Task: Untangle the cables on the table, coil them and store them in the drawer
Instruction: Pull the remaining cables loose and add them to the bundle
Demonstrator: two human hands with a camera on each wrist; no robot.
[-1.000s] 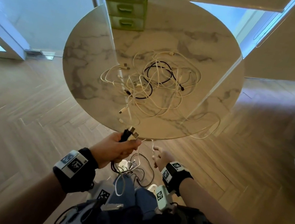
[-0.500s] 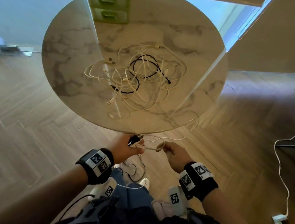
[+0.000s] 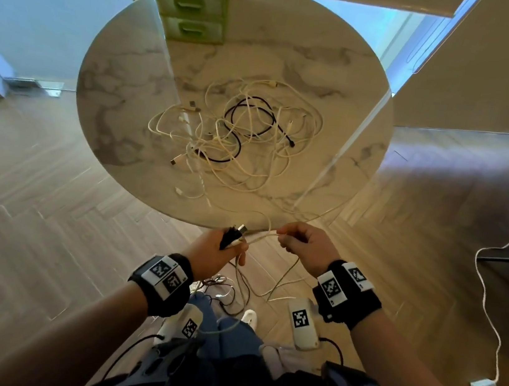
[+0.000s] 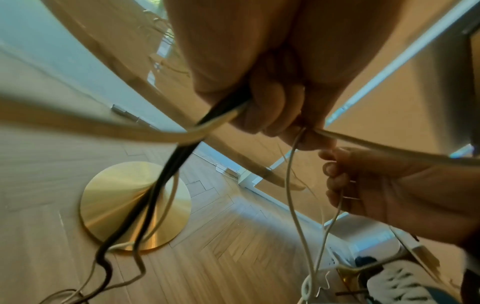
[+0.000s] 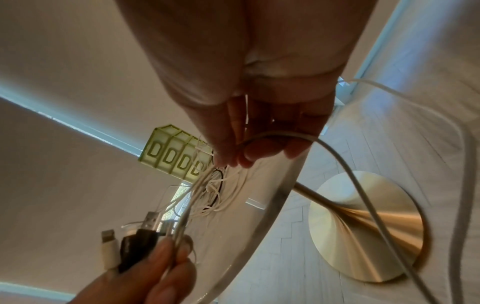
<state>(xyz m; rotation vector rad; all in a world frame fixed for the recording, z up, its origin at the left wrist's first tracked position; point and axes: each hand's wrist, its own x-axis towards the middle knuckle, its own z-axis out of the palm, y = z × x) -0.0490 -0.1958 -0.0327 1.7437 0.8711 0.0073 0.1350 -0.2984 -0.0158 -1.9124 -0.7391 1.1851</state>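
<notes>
Two hands — left hand grips plugs | right hand pinches white cable

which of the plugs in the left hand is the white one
The lightning plug, outermost in the left hand; the USB plug beside it has a black body and metal tip.

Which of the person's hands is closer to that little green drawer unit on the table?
Left, slightly. The left hand sits almost straight below the green drawer unit at the table's near edge; the right hand is farther off to the side.
</notes>
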